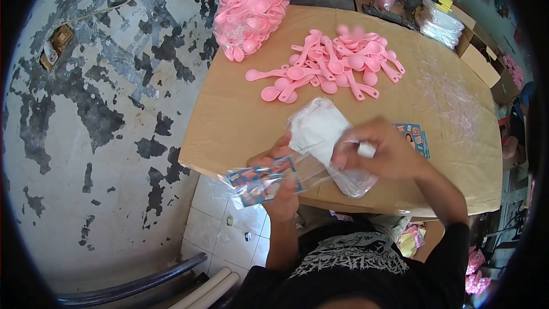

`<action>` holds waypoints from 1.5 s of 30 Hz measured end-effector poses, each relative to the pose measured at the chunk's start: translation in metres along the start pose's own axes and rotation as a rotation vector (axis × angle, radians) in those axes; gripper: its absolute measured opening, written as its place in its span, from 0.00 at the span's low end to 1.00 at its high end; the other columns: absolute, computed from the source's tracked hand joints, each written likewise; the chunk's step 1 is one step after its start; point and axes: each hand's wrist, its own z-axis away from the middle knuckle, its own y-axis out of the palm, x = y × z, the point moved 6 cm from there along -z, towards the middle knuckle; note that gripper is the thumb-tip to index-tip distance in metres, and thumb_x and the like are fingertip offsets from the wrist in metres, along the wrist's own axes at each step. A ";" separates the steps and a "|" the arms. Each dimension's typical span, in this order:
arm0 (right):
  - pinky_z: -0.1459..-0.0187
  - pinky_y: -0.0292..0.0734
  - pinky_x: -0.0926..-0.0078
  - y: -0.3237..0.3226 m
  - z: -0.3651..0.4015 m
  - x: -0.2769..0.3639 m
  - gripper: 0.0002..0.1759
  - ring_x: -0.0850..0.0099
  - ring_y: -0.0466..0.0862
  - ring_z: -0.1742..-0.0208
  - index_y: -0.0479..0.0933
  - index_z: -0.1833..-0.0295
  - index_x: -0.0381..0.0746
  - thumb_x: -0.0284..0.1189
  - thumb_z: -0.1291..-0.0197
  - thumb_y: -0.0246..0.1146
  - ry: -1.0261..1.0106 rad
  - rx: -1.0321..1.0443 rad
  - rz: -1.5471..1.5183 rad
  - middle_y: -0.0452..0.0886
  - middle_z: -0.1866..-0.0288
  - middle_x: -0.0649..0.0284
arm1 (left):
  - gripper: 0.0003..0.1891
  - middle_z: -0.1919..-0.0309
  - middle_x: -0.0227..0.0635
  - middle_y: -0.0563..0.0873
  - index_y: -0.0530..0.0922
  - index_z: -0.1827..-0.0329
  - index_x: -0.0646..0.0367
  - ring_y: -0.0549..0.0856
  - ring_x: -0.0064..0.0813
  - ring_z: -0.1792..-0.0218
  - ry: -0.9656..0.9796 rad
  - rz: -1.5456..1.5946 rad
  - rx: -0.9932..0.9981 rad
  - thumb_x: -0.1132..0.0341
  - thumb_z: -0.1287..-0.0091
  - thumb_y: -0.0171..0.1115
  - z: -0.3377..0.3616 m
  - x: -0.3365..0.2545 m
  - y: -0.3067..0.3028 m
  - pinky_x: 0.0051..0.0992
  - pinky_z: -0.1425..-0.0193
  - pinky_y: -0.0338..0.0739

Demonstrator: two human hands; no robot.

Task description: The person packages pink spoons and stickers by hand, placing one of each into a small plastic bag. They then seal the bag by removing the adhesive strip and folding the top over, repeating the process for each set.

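My left hand [280,186] is closed around a blue printed card [251,186] inside a clear plastic bag [313,170], just past the table's near edge. The bag's loose end stretches right, toward my right hand [372,151]. That hand is blurred, its fingers curled in a pinch at the bag's end. A small white patch shows among its fingers; I cannot make out what it is. Beneath and behind the hands lies a stack of clear plastic bags [320,123]. Partly hidden by my right wrist, more blue printed cards [416,137] rest on the table.
Loose pink measuring spoons [331,63] are heaped on the brown-covered table [229,120]. A bulging clear sack of pink spoons [251,11] stands at the back left. Plastic scraps [452,103] and cardboard boxes [480,63] are to the right. A peeling wall [103,109] borders the left.
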 end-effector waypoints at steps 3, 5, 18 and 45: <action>0.62 0.75 0.74 -0.045 -0.048 0.003 0.11 0.73 0.81 0.67 0.82 0.64 0.36 0.32 0.35 0.61 -0.044 -0.275 0.180 0.84 0.70 0.64 | 0.26 0.41 0.34 0.80 0.68 0.39 0.49 0.70 0.51 0.31 -0.020 0.093 -0.091 0.67 0.40 0.68 -0.002 -0.004 -0.021 0.53 0.22 0.52; 0.58 0.76 0.67 -0.056 -0.087 -0.022 0.09 0.65 0.83 0.60 0.83 0.63 0.39 0.32 0.37 0.62 -0.075 -0.278 0.453 0.84 0.65 0.60 | 0.26 0.40 0.31 0.80 0.68 0.38 0.48 0.69 0.51 0.31 -0.013 0.041 -0.100 0.66 0.38 0.66 -0.002 -0.005 -0.021 0.53 0.21 0.52; 0.57 0.77 0.71 -0.067 -0.086 -0.034 0.11 0.71 0.80 0.64 0.81 0.54 0.36 0.31 0.37 0.65 -0.015 -0.211 0.432 0.83 0.63 0.61 | 0.27 0.38 0.34 0.78 0.67 0.35 0.50 0.68 0.55 0.30 -0.042 0.048 -0.075 0.67 0.37 0.65 -0.003 0.002 -0.014 0.56 0.22 0.54; 0.79 0.67 0.73 -0.054 0.050 0.073 0.12 0.67 0.78 0.83 0.77 0.60 0.38 0.34 0.41 0.70 -0.076 -0.144 0.489 0.77 0.82 0.61 | 0.27 0.29 0.27 0.69 0.65 0.29 0.39 0.65 0.38 0.27 -0.361 0.632 -0.042 0.58 0.30 0.61 0.032 0.052 0.070 0.42 0.25 0.68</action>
